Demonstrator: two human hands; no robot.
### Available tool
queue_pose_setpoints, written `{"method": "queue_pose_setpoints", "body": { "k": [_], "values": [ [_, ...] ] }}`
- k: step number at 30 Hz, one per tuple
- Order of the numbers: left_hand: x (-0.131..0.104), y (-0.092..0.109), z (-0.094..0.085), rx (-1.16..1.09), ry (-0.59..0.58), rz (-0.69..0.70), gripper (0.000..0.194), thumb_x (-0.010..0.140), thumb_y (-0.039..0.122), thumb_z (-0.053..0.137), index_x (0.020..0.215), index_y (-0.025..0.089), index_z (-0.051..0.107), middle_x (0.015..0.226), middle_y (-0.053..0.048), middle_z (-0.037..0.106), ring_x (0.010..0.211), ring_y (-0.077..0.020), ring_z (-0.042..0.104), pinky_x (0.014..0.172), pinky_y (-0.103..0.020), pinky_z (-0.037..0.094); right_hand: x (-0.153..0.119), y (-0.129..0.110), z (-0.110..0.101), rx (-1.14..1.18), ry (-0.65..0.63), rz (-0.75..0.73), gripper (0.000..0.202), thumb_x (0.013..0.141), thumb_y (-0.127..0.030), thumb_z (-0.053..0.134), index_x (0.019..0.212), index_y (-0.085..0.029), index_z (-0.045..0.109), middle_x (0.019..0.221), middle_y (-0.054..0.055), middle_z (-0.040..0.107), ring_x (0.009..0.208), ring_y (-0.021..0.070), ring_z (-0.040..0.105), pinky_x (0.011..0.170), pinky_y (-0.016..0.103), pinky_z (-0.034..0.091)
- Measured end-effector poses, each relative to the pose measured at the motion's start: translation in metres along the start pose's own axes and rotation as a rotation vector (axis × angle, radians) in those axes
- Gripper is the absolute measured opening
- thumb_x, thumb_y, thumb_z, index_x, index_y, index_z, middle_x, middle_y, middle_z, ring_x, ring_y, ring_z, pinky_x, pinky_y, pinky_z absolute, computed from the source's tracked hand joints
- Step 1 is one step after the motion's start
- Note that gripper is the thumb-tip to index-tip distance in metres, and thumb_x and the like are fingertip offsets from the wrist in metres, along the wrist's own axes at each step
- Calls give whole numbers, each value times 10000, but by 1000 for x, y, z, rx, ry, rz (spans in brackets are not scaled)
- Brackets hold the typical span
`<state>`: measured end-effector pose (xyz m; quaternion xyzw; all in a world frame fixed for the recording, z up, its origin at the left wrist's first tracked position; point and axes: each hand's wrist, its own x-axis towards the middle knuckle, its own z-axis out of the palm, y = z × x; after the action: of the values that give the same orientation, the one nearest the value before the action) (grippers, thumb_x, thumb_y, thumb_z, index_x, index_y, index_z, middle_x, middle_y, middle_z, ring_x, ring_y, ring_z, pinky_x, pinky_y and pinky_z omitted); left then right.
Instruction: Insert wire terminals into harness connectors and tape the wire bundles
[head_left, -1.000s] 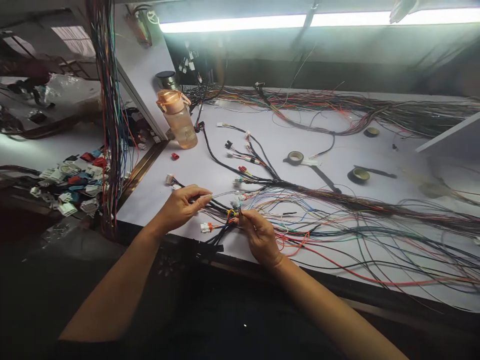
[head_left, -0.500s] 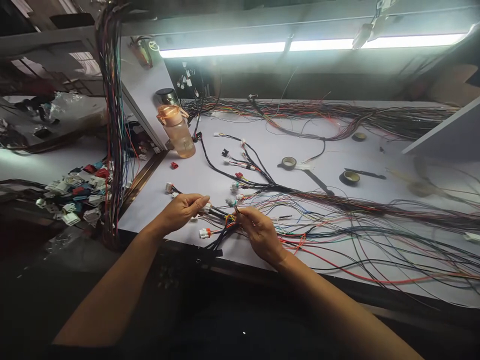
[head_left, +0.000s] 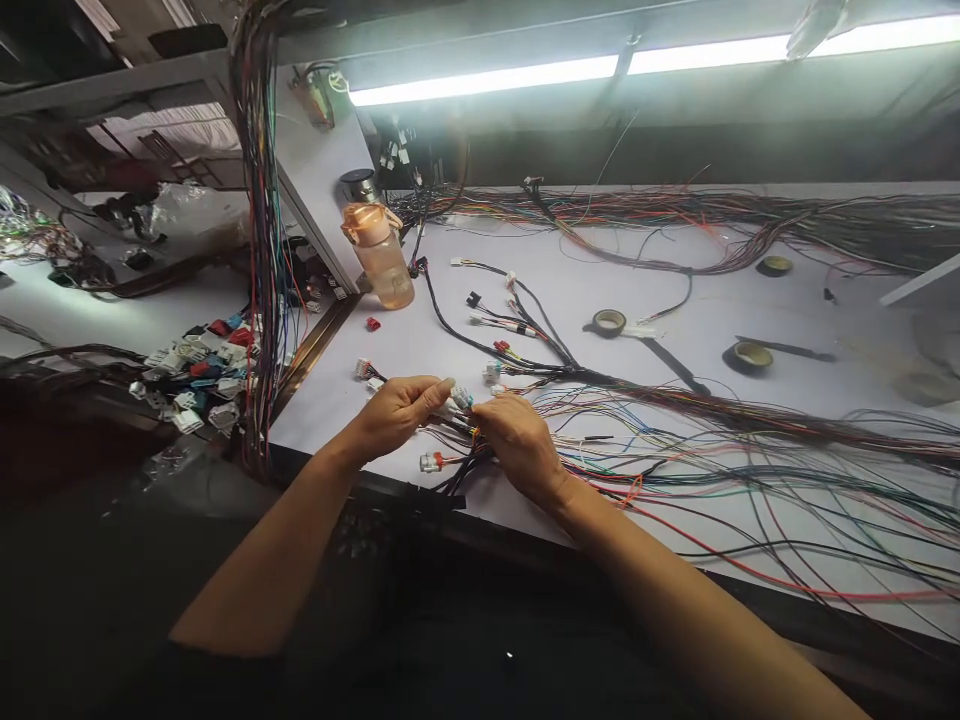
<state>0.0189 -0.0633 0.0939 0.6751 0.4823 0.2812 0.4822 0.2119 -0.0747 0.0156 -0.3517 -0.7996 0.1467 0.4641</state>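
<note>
1. Bench [head_left: 420,345]: carries the work, with a wiring harness [head_left: 600,378] spread across its surface. Step in hand, as judged: close handling of one connector at the near edge of the spread, using both hands.
2. Next move, as judged: calls for a steady hold on the housing, with fine fingertip control at its wire end. Avoid pulling on the thin leads; neighbouring branches could snag.
3. Harness: dark, wrapped trunk running toward the right, with several branches fanning out to the left. Branch ends carry white, black and red housings. Loose multicoloured wires lie fanned and crossing on the near side of the trunk.
4. Left hand [head_left: 397,415]: thumb and forefinger pinched closed on the connector's left end.
5. Right hand [head_left: 520,440]: fingertips drawn together at the opposite end, judged to have hold of the connector there. Fingers hide the exact contact with its wires.
6. Connector [head_left: 460,397]: small, white and teal, positioned between the two hands and slightly tilted. Pin seating cannot be told at this size.
7. White-and-orange connector [head_left: 430,462]: lies just nearer the bench edge, wires leading right.
</note>
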Motion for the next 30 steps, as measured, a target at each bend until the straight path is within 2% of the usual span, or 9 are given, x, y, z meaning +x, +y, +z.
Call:
{"method": "queue_pose_setpoints", "body": {
  "k": [4,8,10,13,20,23,25,27,30],
  "values": [
    [-4,0,-1,-40,8,2,437,915,523,454,845,138,649,709,-12,553,632,-113,469,591,-239,407,-3,2,4,-37,26,-34,210,968,-186,455,958,-187,664,767,46,671,742,163,609,765,301,488],
    [-11,0,5,36,26,20,373,806,479,657,995,158,665,804,-20,612,740,-141,535,682,-252,440,-4,0,3,-46,0,-36,219,977,-202,445,919,-172,654,729,41,641,692,153,575,683,273,454],
    [-12,0,10,113,83,35,325,785,421,700,982,165,662,791,-8,608,745,-139,540,690,-249,438,-5,0,3,-54,-33,-31,229,982,-198,428,908,-177,644,702,28,620,670,145,549,661,264,429],
    [-13,-1,18,183,126,65,236,846,392,636,906,165,661,734,6,583,706,-127,534,667,-244,431,-8,1,3,-66,-75,-35,248,992,-189,392,889,-182,618,701,22,606,673,138,520,659,260,398],
    [-10,-5,11,161,61,102,232,856,389,625,869,163,674,749,-15,625,708,-136,558,665,-248,441,-8,-4,3,-88,-62,-49,314,1010,-228,352,765,-174,541,667,20,556,640,145,449,621,286,323],
    [9,-15,2,7,-4,151,369,863,504,571,936,164,694,859,-61,663,775,-164,584,720,-279,466,-10,-6,3,-33,-4,6,310,1008,-209,344,750,-186,514,667,14,529,645,143,435,631,280,328],
    [32,-25,0,-32,127,203,484,883,579,477,1041,171,686,963,-92,671,848,-186,592,791,-319,474,-13,-5,4,16,37,32,281,1008,-226,362,768,-194,506,674,8,517,654,142,432,640,273,339],
    [58,-35,4,130,188,194,426,838,517,594,1079,177,682,1070,-107,670,943,-203,590,877,-344,455,-14,-4,5,65,63,38,264,1008,-237,369,782,-200,498,675,4,507,655,141,429,636,270,344],
    [92,-49,19,284,73,198,476,799,459,655,1205,212,637,1229,-108,634,1049,-229,592,890,-352,465,-15,-2,6,119,57,43,262,1008,-248,366,785,-204,495,676,4,501,654,143,430,629,272,352]
  ]
}}
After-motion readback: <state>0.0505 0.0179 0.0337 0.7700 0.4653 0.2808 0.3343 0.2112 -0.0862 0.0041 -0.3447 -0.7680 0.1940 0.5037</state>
